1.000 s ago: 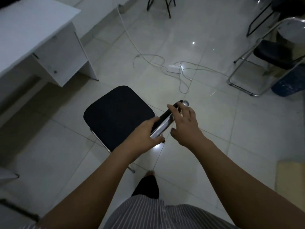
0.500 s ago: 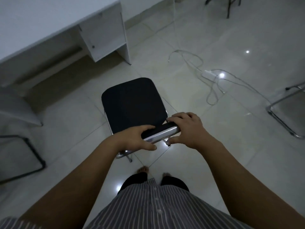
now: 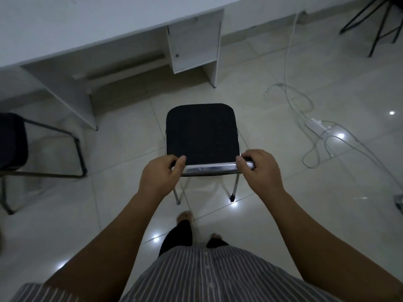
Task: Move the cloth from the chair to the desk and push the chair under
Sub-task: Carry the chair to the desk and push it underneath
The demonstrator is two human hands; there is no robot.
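A chair (image 3: 201, 134) with a black padded seat and chrome frame stands on the tiled floor, its seat facing the white desk (image 3: 87, 25). My left hand (image 3: 160, 177) grips the left end of the chrome backrest bar. My right hand (image 3: 260, 171) grips the right end of the same bar. The seat is bare; no cloth shows on it or on the visible part of the desk. The opening under the desk lies straight beyond the chair, between the desk's left panel and its drawer cabinet (image 3: 194, 38).
Another black chair (image 3: 15, 142) with a dark metal frame stands at the left. A white power strip (image 3: 316, 126) with loose cables lies on the floor at the right. Black legs of a stand (image 3: 379, 20) show at the top right. My feet are just behind the chair.
The chair has swung round and now faces the desk squarely. My hands have spread from the middle of the backrest bar to its two ends. The view has turned toward the desk.
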